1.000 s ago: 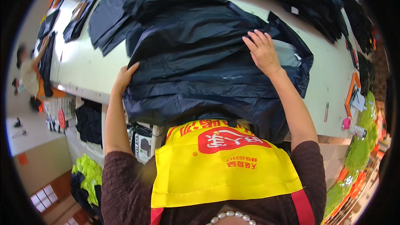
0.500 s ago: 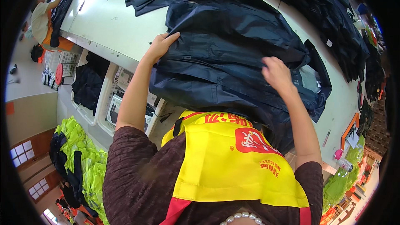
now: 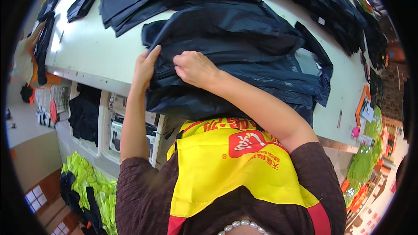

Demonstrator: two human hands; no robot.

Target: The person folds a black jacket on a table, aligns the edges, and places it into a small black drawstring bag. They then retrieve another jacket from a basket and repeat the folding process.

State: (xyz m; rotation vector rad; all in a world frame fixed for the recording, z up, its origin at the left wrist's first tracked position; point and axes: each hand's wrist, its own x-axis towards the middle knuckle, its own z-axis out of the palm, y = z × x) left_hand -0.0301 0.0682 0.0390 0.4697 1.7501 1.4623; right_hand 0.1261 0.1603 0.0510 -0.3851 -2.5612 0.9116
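A dark navy jacket [image 3: 226, 39] of smooth, thin fabric lies spread and wrinkled over the table in front of me. At its left edge, my left hand [image 3: 147, 63] pinches the cloth between thumb and fingers. My right hand [image 3: 191, 67] is close beside it, over the left part of the jacket, with its fingers curled closed. What those fingers hold, if anything, is hidden under the hand. Towards the right side of the jacket shows a pale, clear-looking patch [image 3: 308, 62]. The jacket's near side hangs over the table edge against my yellow apron [image 3: 244, 178].
Folded dark garments [image 3: 130, 4] lie at the far left of the white table [image 3: 100, 52], a long dark pile [image 3: 322, 8] at the far right. White bins [image 3: 103, 124] stand below the left edge. Lime garments [image 3: 93, 182] heap at lower left. Another person's arm [image 3: 35, 39] is at far left.
My right hand has swept left across the jacket, from its right part to near my left hand. The left hand still grips the edge. The view has shifted somewhat.
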